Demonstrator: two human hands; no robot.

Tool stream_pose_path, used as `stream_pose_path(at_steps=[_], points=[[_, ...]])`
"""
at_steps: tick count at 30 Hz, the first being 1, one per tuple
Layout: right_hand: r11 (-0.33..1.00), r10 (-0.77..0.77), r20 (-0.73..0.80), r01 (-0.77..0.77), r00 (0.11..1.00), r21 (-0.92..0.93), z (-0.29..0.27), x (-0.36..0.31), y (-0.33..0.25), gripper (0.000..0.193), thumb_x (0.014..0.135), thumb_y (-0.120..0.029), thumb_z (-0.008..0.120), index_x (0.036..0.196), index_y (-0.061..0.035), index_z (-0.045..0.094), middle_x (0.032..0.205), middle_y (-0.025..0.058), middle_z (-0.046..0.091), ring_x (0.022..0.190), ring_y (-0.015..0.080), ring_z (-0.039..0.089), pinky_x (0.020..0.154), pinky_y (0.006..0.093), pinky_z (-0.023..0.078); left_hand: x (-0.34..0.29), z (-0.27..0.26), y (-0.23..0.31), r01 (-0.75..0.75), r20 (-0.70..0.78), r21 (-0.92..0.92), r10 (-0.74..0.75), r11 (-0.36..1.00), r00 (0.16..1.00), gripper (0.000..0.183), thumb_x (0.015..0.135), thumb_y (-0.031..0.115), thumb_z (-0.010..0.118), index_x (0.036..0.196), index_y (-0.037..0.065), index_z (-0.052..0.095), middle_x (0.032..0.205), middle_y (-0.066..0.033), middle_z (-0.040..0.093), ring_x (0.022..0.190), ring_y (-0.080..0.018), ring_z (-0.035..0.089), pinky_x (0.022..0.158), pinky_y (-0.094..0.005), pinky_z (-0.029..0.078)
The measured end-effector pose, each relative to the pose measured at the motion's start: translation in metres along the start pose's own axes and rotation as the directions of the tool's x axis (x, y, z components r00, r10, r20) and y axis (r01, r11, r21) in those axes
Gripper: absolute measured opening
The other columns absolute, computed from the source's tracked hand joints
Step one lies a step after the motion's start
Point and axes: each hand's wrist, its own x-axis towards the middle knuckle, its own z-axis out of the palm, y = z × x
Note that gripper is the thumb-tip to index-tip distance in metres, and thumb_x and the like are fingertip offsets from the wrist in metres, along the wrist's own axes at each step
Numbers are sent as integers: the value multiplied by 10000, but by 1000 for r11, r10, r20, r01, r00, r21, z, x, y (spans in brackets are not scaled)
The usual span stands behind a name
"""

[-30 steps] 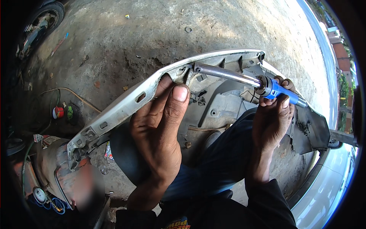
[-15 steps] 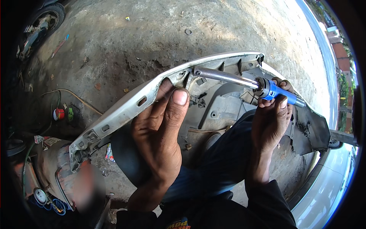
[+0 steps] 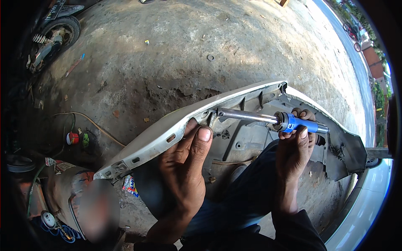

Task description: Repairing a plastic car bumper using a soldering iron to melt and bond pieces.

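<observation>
A pale car bumper cover (image 3: 184,121) lies tilted across my lap, its dark inner side facing me. My left hand (image 3: 186,180) pinches its slotted edge, thumb on the near side and fingers curled behind. In my right hand (image 3: 295,150) is a blue-handled tool (image 3: 305,124) with a long metal barrel and a bolted collar, gripped between thumb and fingers. The barrel points left, and its end lies at the bumper's inner edge, just past my left thumb. Whether the tip touches the plastic I cannot tell.
At the lower left stands a rusty tank (image 3: 63,188) with a round gauge (image 3: 49,219). A thin hose (image 3: 94,125) and a red roll (image 3: 72,138) lie on the ground. A motorbike wheel (image 3: 69,31) is upper left; a pale car (image 3: 364,209) stands lower right.
The view has shifted, so the bumper and the tool appear lower in the picture. Both hands keep their holds, and the tool now lies closer to level.
</observation>
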Motion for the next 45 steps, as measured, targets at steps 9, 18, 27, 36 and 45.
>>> stream_pose_path(at_steps=[9, 18, 27, 36, 45], points=[[1000, 1, -14, -1, 1000, -7, 3, 2, 1, 342, 875, -165, 628, 1107, 21, 459, 1053, 155, 493, 729, 146, 603, 663, 234, 537, 2, 1, 1, -13, 17, 2, 13, 1000, 1000, 296, 884, 48, 586, 1139, -96, 545, 999, -147, 647, 928, -150, 611, 875, -265, 469], [1000, 4, -18, -4, 1000, 2, 4, 2, 0, 342, 870, -159, 635, 1102, 21, 461, 1050, 156, 500, 728, 155, 614, 665, 239, 543, 1, 0, 4, 40, 15, 60, -41, 997, 999, 313, 884, 69, 587, 1146, -95, 538, 1011, -159, 647, 967, -173, 614, 906, -301, 470], [1000, 13, -9, -13, 1000, -2, 4, 1, 0, 341, 870, -158, 635, 1106, 20, 464, 1050, 150, 496, 741, 149, 599, 667, 242, 537, 0, -1, 4, 46, 4, 96, -47, 994, 999, 315, 885, 74, 585, 1148, -94, 538, 1012, -154, 647, 966, -172, 615, 903, -306, 474], [1000, 13, -7, -13, 1000, 24, 3, 0, 1, 340, 871, -148, 631, 1113, 22, 463, 1049, 141, 489, 745, 132, 580, 680, 241, 534, 2, 0, 5, 47, 13, 84, -48, 995, 999, 315, 887, 80, 585, 1146, -93, 542, 1013, -153, 647, 974, -174, 613, 911, -310, 471], [1000, 19, -40, -19, 999, 3, 3, -1, 0, 341, 868, -151, 636, 1110, 23, 470, 1054, 143, 492, 735, 133, 584, 685, 246, 530, 1, 0, 4, 40, -4, 85, -40, 996, 999, 316, 882, 74, 589, 1147, -91, 546, 1026, -165, 645, 984, -182, 612, 914, -313, 471]])
